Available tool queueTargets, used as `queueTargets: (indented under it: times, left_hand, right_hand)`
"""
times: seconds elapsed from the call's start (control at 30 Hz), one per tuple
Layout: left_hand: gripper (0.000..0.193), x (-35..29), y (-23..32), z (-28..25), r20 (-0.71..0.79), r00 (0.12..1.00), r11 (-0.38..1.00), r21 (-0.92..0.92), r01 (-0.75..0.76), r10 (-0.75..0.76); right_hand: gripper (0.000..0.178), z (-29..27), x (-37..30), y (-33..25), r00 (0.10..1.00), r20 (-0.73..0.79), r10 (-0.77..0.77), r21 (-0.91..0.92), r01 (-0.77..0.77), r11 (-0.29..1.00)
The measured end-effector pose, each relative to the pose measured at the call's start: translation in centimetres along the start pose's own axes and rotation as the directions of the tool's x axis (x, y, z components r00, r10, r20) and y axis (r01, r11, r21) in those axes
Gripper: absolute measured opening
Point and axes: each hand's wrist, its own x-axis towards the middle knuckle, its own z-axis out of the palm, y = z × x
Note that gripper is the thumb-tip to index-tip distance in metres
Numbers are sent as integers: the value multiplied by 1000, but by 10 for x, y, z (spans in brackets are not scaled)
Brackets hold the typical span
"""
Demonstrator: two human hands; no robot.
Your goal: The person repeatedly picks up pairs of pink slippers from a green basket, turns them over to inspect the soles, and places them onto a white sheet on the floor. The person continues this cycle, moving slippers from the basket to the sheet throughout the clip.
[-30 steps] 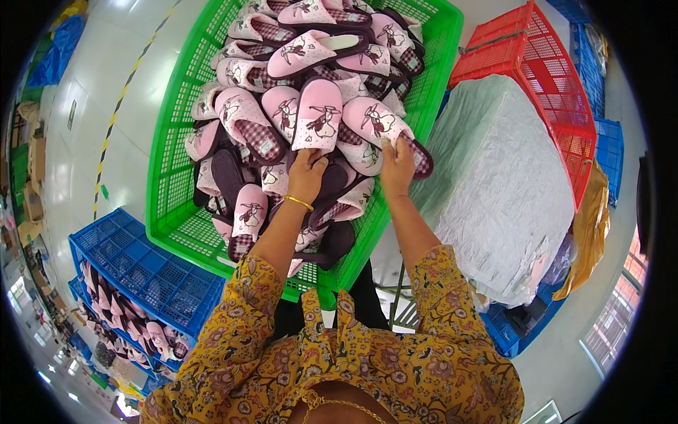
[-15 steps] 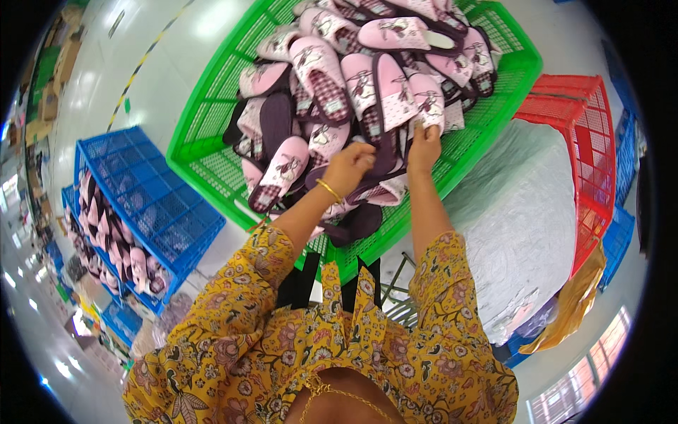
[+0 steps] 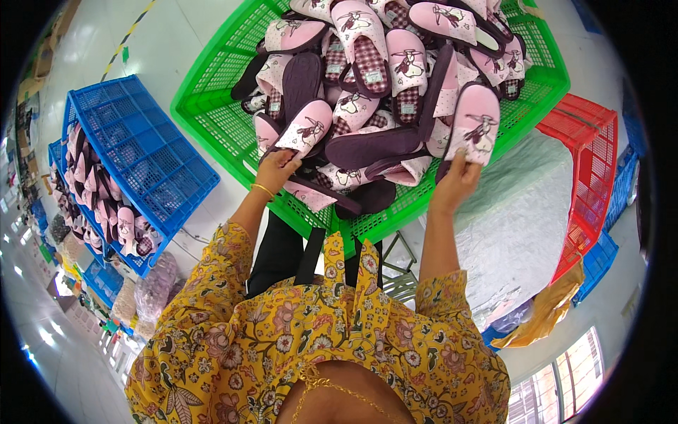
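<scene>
A green plastic basket (image 3: 205, 92) in front of me is heaped with pink and white slippers that have dark soles and checked insoles. My right hand (image 3: 459, 182) grips a pink slipper (image 3: 474, 124) by its lower end, toe pointing away, over the basket's right side. At the near left of the heap, my left hand (image 3: 277, 169) is closed on the lower end of another pink slipper (image 3: 308, 128), its toe tilted up to the right. Between my hands a slipper with its dark sole (image 3: 371, 147) upward lies across the heap.
To the left, a blue crate (image 3: 145, 152) stands beside another blue crate of similar slippers (image 3: 106, 205). A red crate (image 3: 590, 169) with a grey-white sheet (image 3: 519, 219) over its contents stands at the right. A clear plastic bag (image 3: 155, 283) lies at lower left.
My hands have moved apart. The left went left onto a slipper at the heap's near edge; the right has lifted a slipper and moved right. The view has shifted slightly.
</scene>
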Motion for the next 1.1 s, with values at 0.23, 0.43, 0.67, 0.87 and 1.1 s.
queueTargets:
  times: [0.23,0.43,0.67,0.87,1.1]
  left_hand:
    - [35,11,45,29,-224,974,980,198,1,44]
    - [44,10,54,34,-265,948,970,120,212,-174]
    - [29,2,49,-7,88,979,911,-358,205,-186]
    - [21,40,-10,-80,-226,965,960,-270,69,-133]
    - [32,161,-14,-54,-279,959,975,-221,-17,-46]
  right_hand:
    - [16,25,-78,-12,967,255,1,185,-50,981]
    - [18,50,-94,-9,941,337,44,107,-85,991]
    - [34,64,-88,23,924,377,60,-120,-15,993]
    - [40,55,-107,-28,967,112,-230,-38,235,971]
    - [40,207,-89,-33,674,643,-362,-55,513,857]
